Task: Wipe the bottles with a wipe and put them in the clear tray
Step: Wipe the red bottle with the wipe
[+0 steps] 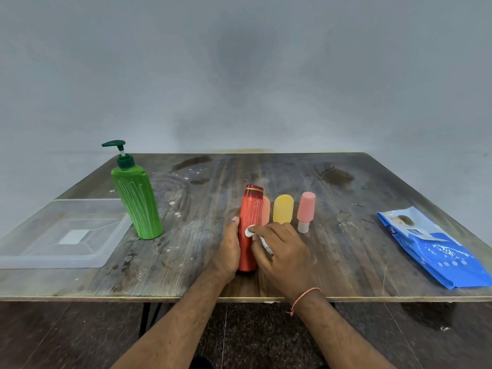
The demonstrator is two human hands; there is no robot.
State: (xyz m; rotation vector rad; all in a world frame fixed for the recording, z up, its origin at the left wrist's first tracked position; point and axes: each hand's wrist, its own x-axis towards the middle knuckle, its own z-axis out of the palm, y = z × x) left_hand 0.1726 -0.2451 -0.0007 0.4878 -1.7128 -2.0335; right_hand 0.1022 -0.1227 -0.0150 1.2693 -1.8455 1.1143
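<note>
Red bottle (pixel 249 230) upright near front-centre of counter (pixel 346 182), dark red cap with gold band on top. Left hand (pixel 228 251) wrapped round its left side, fingers curled behind, thumb tip up along the body: left grip closed on the red bottle. Right hand (pixel 279 251) pressed against bottle's right side, fingers curled round white wipe (pixel 251 230); wipe bunched, touching the red surface about mid-height: right grip closed on the wipe. Orange thread bracelet (pixel 303 298) on right wrist.

Just behind red bottle, pale orange bottle (pixel 265 210) mostly hidden. Beside it to the right, yellow bottle (pixel 283 209), lower end hidden by right hand. Further right, pink bottle (pixel 306 210) standing on its white cap, slightly tilted.

Green pump bottle (pixel 137 203) upright on left of counter, dark green pump head, white streaks down its body. Clear tray (pixel 34 259) at far left, just beside green bottle, holding none of the bottles. Blue wipes pack (pixel 436 249) lying flat at right edge, well apart from bottles. Counter wood-grain, stained, white specks.
</note>
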